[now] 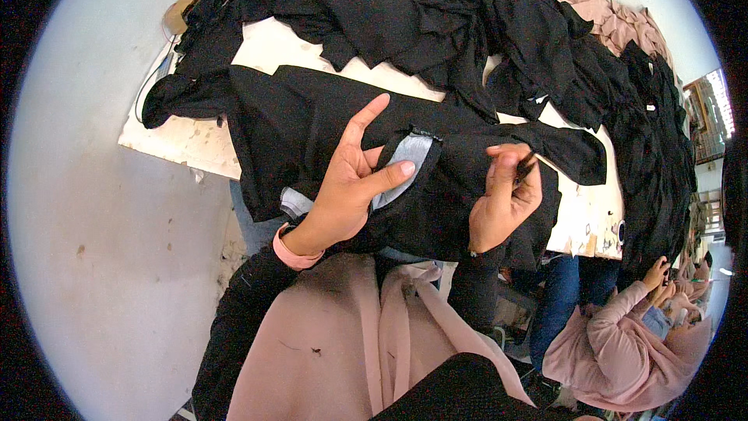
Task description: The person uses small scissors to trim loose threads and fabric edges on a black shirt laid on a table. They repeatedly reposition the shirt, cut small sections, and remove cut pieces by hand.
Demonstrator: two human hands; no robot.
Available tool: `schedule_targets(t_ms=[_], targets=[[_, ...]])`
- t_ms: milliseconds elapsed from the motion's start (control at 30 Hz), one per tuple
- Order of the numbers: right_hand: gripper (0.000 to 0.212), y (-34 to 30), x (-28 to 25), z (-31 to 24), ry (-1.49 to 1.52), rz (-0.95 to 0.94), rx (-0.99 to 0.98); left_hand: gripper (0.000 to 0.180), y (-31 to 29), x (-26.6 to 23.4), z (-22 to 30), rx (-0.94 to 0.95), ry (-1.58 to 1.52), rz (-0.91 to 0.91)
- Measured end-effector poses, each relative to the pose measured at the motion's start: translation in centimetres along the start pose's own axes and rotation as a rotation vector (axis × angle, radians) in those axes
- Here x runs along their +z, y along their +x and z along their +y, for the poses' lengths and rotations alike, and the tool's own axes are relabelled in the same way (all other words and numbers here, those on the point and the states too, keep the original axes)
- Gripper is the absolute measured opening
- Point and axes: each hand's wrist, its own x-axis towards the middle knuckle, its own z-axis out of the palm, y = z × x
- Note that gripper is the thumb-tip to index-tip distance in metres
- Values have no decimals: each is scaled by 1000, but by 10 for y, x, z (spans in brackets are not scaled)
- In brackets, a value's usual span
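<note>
A black garment lies spread across the table edge and over my lap, its sleeve-like ends reaching left and right. My left hand grips its grey-lined opening, the thumb pressed on the grey lining and the index finger stretched away. Another bit of grey lining shows beside that wrist, which wears a pink band. Over the right part of the garment, my right hand is closed with the fingers curled. A small dark thing sticks out between them; its kind I cannot make out.
Black garments are heaped along the back of the white table and down its right side. Pink cloth lies at the far right. A wooden block stands at the back left. Another person sits at the lower right.
</note>
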Motion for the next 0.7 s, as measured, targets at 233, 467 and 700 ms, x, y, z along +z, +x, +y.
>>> schedule_targets(t_ms=[233,467,700], targets=[[25,-9,1,-2,-40,-219,122,83,4,-8,2,-27,-82,-25],[15,-5,-5,-9,-86,-377,272,84,2,-9,7,-29,-91,-54],[13,-7,-2,-10,-124,-354,223,82,-3,-14,0,-17,-100,-73]])
